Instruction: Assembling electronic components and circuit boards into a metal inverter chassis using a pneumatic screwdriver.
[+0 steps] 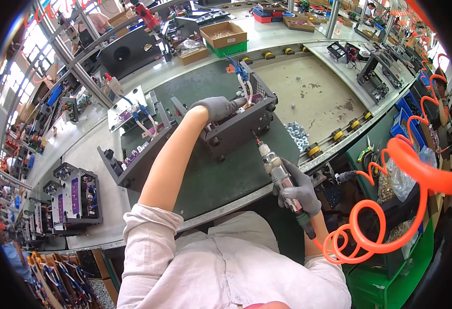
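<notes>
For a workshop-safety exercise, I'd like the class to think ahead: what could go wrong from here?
1. The screwdriver in the right hand points at the black housing; its bit could slip and scratch the panel.
2. The coiled orange hose loops close to the right forearm, so it might snag.
3. Loose metal fasteners lie beside the housing; a knock might scatter them.

Half-built chassis (239, 126) and a coiled hose (432, 178) show an assembly workshop.
</notes>
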A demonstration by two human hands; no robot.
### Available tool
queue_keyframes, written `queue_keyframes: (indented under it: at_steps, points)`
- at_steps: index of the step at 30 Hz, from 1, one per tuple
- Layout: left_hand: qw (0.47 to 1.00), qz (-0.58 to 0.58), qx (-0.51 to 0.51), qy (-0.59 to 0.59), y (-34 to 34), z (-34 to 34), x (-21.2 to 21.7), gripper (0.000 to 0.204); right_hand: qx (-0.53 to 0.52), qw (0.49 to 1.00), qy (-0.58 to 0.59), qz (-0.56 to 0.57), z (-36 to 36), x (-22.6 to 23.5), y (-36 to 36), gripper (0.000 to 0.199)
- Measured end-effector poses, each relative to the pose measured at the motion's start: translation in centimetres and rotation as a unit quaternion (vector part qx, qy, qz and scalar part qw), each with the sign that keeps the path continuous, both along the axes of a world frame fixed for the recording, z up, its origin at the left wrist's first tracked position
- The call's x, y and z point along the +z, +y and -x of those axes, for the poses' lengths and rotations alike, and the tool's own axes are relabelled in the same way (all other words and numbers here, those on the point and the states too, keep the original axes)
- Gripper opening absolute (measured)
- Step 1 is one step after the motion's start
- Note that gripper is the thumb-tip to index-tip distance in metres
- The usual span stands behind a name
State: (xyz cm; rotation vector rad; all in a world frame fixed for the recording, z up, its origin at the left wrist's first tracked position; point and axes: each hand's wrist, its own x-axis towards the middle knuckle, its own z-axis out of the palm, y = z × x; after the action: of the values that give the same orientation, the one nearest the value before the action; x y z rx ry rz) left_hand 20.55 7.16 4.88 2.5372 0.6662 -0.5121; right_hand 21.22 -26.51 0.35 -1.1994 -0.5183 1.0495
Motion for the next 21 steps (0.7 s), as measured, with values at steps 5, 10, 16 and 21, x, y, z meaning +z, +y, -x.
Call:
queue_keyframes:
  at_steps: [5, 10, 16, 21]
  points:
    - [0.998, 0.045, 0.037, 0.001, -0.9, 1.1, 1.6, 0.085, 0.0, 1.0, -0.008, -0.004, -0.2, -0.2, 0.4, 0.098]
    - [0.989, 0.123, 0.081, -0.018, -0.5, 1.3, 1.1, 0.084, 0.012, 1.0, -0.001, -0.008, -0.6, -0.4, 0.6, 0.098]
    - [0.99, 0.11, 0.083, -0.026, -0.9, 1.3, 1.7, 0.084, 0.009, 1.0, 0.012, -0.015, -0.5, 0.3, 1.4, 0.095]
    - [0.994, 0.083, 0.064, -0.027, -1.0, 1.2, 2.0, 0.087, 0.0, 0.999, -0.042, 0.019, -1.2, 0.1, 1.4, 0.093]
